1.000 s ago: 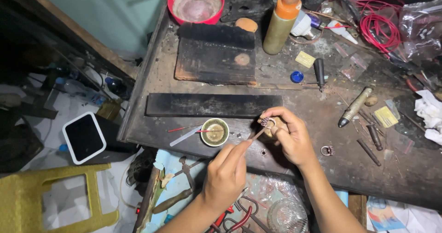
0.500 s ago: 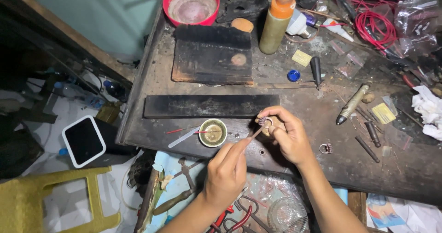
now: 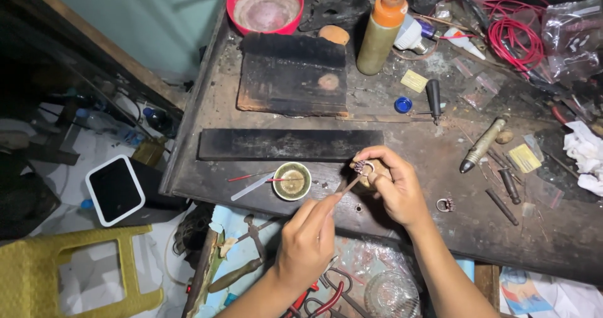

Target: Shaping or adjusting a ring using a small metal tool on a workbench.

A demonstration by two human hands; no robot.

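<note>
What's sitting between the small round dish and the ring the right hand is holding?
In the head view, only bare, grimy bench separates the dish from the ring; the left hand's thin tool slants up just below.

Both hands (image 3: 308, 239) (image 3: 397, 189) close together, fingers pinched, forearms angled inward.

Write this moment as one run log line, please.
left hand: holds thin tool | right hand: holds ring | nearby: small dish
</note>
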